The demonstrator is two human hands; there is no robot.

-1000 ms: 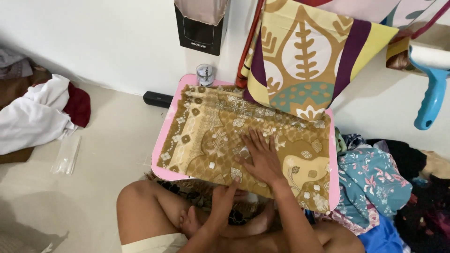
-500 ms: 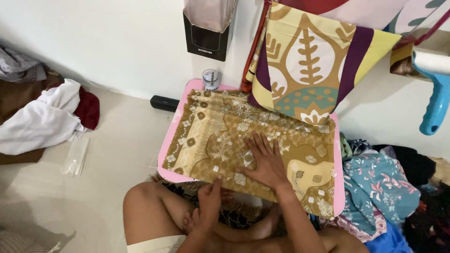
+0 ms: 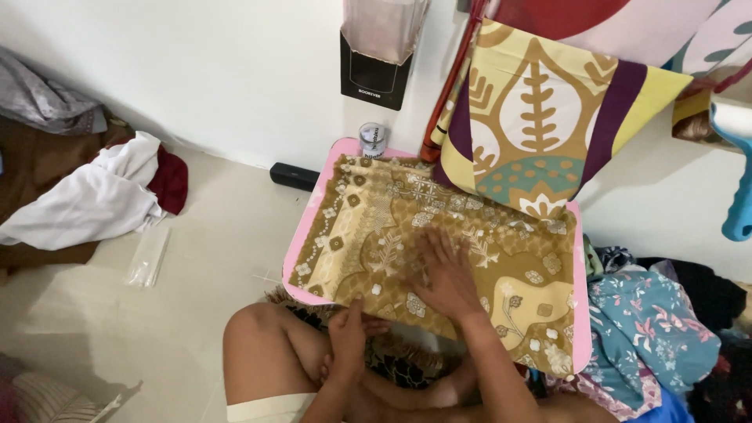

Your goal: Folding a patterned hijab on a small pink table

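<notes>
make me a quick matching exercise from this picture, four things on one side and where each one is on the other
Things:
1. right hand
2. left hand
3. small can
4. white cloth

Places:
a. on the floor, at the left
b. flat on the middle of the gold patterned cloth
c. at the near edge of the gold patterned cloth
d. by the wall, at the far edge of the pink board

Pairs: 1-b, 2-c, 3-d, 4-a

Bare floor (image 3: 211, 258) open at left, hanging patterned cloth (image 3: 540, 117) and small can (image 3: 374, 139) crowding board's far edge
</notes>
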